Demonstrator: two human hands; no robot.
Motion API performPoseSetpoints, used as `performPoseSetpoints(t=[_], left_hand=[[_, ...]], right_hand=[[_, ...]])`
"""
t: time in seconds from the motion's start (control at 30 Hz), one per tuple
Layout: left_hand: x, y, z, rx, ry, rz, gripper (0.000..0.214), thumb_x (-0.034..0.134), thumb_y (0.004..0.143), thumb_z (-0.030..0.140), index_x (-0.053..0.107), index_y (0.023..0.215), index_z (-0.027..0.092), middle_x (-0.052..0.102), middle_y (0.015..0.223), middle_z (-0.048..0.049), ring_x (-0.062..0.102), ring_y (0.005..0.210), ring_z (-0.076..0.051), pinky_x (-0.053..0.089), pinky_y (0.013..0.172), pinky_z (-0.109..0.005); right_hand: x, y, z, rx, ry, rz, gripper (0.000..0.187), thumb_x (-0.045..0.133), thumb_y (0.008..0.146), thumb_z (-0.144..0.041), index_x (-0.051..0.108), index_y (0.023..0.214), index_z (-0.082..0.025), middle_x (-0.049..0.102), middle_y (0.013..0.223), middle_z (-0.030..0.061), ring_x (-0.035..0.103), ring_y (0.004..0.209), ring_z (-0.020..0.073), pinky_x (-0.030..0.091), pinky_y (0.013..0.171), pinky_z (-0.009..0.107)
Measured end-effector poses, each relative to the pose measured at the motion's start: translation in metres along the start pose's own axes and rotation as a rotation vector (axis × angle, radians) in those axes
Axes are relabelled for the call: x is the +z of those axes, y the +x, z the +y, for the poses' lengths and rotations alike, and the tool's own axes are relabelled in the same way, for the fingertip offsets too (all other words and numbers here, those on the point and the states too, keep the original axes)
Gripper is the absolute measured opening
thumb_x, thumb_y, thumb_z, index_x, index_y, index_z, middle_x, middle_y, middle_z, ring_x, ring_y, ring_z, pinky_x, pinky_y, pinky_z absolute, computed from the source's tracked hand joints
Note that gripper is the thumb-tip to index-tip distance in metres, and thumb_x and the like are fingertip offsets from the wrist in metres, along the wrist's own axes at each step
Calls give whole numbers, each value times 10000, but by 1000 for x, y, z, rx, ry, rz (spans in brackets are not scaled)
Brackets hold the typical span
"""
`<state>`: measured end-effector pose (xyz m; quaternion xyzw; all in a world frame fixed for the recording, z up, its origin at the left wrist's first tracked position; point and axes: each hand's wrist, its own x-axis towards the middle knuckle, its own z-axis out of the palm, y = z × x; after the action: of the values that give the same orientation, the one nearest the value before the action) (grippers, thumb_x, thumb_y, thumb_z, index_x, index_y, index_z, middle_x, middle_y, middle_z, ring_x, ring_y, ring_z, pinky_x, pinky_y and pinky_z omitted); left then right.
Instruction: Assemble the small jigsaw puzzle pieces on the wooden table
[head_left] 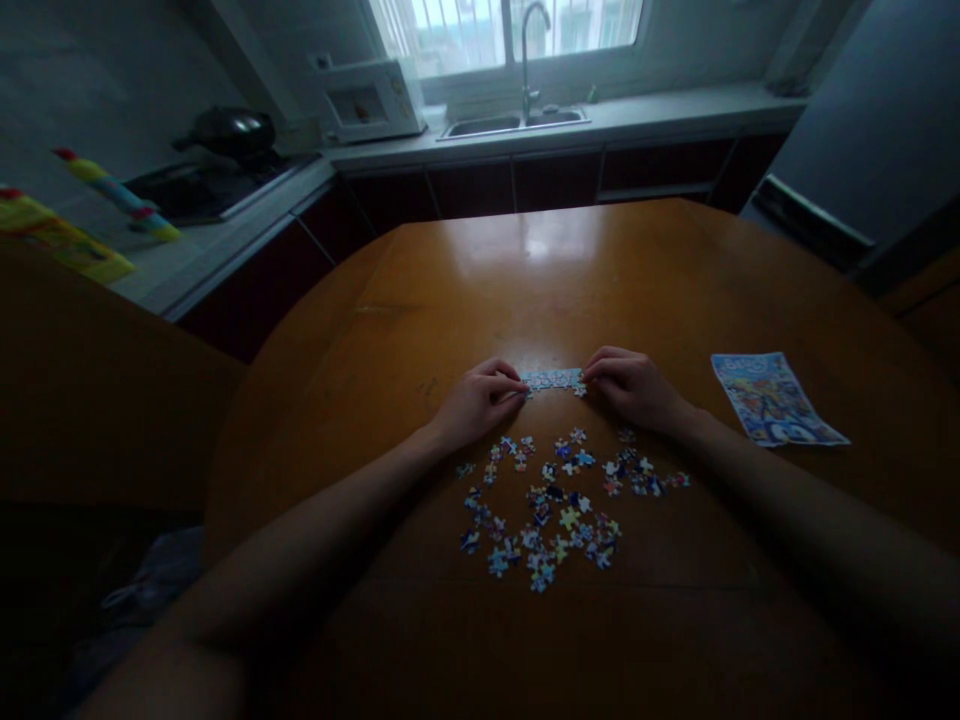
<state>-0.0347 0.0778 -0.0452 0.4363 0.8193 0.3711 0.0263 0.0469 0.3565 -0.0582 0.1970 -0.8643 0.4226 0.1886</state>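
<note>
Mid-frame, I have left hand [480, 405] and right hand [634, 388] pinching puzzle strip [553, 378] at either end; loose pieces [569, 518] lower centre.

A strip of joined puzzle pieces [553, 378] is held at its left end by the left hand [484, 402] and at its right end by the right hand [628, 386]. Loose puzzle pieces [570, 518] are scattered nearer the person on the wooden table [337, 400]. A printed picture sheet [776, 398] is laid beyond the right forearm. Behind, a microwave [373, 100] and a sink [484, 127] are set along the counter [667, 107].
</note>
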Motion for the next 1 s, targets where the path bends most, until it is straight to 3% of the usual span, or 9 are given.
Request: performPoseSetpoints(t=[0.1, 0.3, 0.5, 0.67, 1.0], left_hand=[[-1, 0, 1, 6, -24, 7, 153, 667, 921, 258, 793, 980, 195, 671, 1018, -74, 624, 844, -144, 489, 705, -250], [-2, 1, 3, -72, -46, 110, 190, 582, 939, 225, 748, 1006, 163, 641, 933, -51, 534, 681, -104, 442, 628, -227], [-1, -1, 2, -7, -58, 49, 219, 583, 859, 104, 771, 947, 175, 633, 967, -60, 592, 801, -133, 471, 682, -243], [0, -1, -1, 34, -8, 26, 186, 616, 893, 131, 789, 918, 193, 626, 976, -58, 601, 855, -143, 489, 751, -270], [2, 1, -4, 31, -25, 42, 230, 599, 864, 94, 794, 922, 201, 607, 931, -49, 582, 819, -140, 481, 724, -270]], right_hand=[[0, 0, 0, -5, 0, -2, 259, 532, 826, -59, 738, 818, -216, 709, 877, 55, 659, 802, 190, 523, 733, 349], [0, 0, -1, -5, -50, -16, 241, 549, 849, -81, 744, 837, -222, 698, 892, 61, 649, 832, 197, 519, 749, 356], [1, 1, 0, -17, -104, -61, 222, 598, 847, -92, 771, 839, -231, 677, 966, 81, 636, 920, 231, 511, 829, 403], [1, 0, 1, -22, -109, -84, 277, 576, 815, -48, 779, 800, -236, 664, 968, 81, 625, 908, 235, 502, 818, 406], [1, -1, 5, -7, -114, -105, 286, 565, 818, -49, 776, 818, -243, 668, 968, 66, 628, 925, 226, 501, 841, 398]])
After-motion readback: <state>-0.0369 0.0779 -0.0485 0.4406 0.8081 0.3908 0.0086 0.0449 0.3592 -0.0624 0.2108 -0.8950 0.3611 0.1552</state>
